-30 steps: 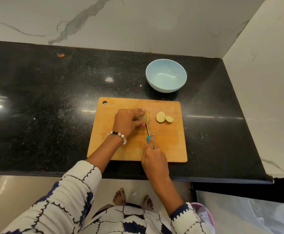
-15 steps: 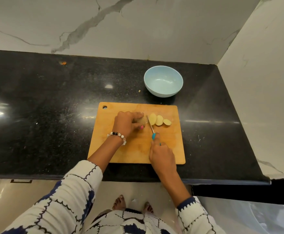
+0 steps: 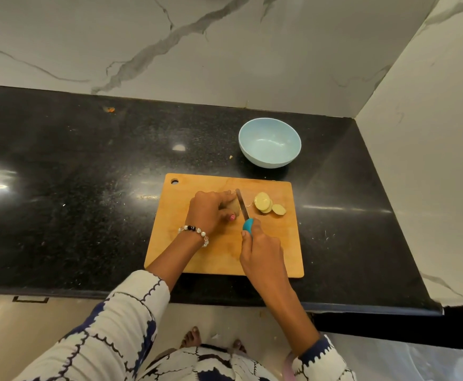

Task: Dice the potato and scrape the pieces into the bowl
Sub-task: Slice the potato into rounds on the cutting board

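Head view, frame centre: wooden cutting board (image 3: 219, 251) on a black counter (image 3: 87, 188). Left hand (image 3: 211, 211) curls over the remaining potato (image 3: 234, 206), pinning it to the board. Right hand (image 3: 262, 254) grips the teal handle of a knife (image 3: 242, 207), blade set against the potato's right side. Cut slices (image 3: 267, 206) lie overlapped right of the blade. Pale blue bowl (image 3: 269, 143) stands on the counter above the board, nothing in it.
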`<state>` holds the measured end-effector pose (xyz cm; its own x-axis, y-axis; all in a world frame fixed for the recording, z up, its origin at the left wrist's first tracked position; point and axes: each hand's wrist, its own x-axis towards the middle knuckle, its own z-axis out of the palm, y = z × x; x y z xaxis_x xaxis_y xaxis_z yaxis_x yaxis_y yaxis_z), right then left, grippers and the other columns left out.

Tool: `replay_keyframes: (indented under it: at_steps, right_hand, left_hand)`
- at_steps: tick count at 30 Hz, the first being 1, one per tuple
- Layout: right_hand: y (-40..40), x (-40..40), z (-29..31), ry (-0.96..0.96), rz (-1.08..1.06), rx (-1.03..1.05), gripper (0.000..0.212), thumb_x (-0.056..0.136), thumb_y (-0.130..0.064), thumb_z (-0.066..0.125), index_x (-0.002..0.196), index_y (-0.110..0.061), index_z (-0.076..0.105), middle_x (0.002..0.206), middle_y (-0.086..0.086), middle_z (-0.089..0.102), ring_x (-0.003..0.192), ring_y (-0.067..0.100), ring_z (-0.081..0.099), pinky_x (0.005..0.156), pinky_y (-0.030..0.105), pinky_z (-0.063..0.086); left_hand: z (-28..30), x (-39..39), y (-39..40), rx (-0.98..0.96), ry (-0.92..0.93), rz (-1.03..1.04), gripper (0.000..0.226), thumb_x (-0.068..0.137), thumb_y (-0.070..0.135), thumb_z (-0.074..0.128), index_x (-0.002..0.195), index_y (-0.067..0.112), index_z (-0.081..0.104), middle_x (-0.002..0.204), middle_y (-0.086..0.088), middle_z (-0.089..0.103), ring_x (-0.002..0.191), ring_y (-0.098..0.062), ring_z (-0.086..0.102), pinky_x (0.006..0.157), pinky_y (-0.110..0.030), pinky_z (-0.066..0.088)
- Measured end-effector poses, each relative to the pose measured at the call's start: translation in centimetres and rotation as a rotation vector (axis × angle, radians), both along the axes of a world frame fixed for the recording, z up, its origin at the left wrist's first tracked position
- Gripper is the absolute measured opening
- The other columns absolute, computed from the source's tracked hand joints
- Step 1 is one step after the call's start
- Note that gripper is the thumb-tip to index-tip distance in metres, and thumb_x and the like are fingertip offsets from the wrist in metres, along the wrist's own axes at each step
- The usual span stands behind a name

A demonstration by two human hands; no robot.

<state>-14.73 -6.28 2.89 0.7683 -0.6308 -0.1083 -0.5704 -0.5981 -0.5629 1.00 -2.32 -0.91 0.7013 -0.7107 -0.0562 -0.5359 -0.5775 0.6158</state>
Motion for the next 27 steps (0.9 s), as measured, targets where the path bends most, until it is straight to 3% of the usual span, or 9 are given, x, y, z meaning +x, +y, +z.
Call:
replay_keyframes:
  at_steps: [7,11,18,24,27]
  right_hand:
    - [0.2,0.6,-0.6,0.133,0.012,-0.11,0.049,0.102,-0.03,0.028,0.147,-0.01,0.02,0.076,0.001,0.052,0.061,0.01,0.048,0.046,0.018,0.03]
    - [0.4,1.4,-0.6,0.194,0.018,-0.163,0.049,0.101,-0.022,0.032,0.146,-0.009,0.019,0.083,0.005,0.056,0.07,0.016,0.054,0.057,0.026,0.038]
    - [-1.0,4.7,0.0,0.198,0.064,-0.123,0.028,0.098,-0.012,0.04,0.124,-0.002,0.045,0.099,0.01,0.059,0.068,0.015,0.047,0.059,0.024,0.037]
    - [0.7,1.4,-2.3,0.245,0.036,-0.077,0.043,0.099,-0.015,0.035,0.14,-0.004,0.025,0.081,0.005,0.051,0.068,0.018,0.05,0.059,0.027,0.036]
    - [2.4,-1.5,-3.2,0.279,0.052,-0.099,0.053,0.101,-0.018,0.033,0.147,-0.005,0.01,0.087,0.007,0.056,0.071,0.019,0.051,0.06,0.028,0.038]
  left_hand:
    - [0.1,-0.1,0.0,-0.044,0.003,0.011,0.047,0.075,0.022,0.075,0.12,0.019,0.062,0.122,0.002,0.062,0.117,-0.013,0.056,0.102,-0.032,0.044]
    - [0.0,-0.2,0.0,-0.076,0.033,0.022,0.048,0.072,0.017,0.077,0.118,0.017,0.063,0.122,0.001,0.063,0.117,-0.012,0.056,0.104,-0.03,0.042]
    - [-0.4,-0.3,0.1,-0.16,0.045,0.036,0.042,0.072,0.012,0.076,0.112,0.014,0.067,0.117,-0.002,0.065,0.112,-0.014,0.059,0.1,-0.024,0.043]
    - [-0.8,-0.7,0.4,-0.195,0.014,0.045,0.042,0.072,0.015,0.076,0.113,0.016,0.067,0.117,0.001,0.065,0.11,-0.012,0.06,0.094,-0.015,0.039]
    - [-0.5,-0.6,0.4,-0.203,0.034,0.059,0.043,0.071,0.016,0.077,0.112,0.016,0.067,0.117,0.0,0.065,0.11,-0.011,0.06,0.096,-0.018,0.041]
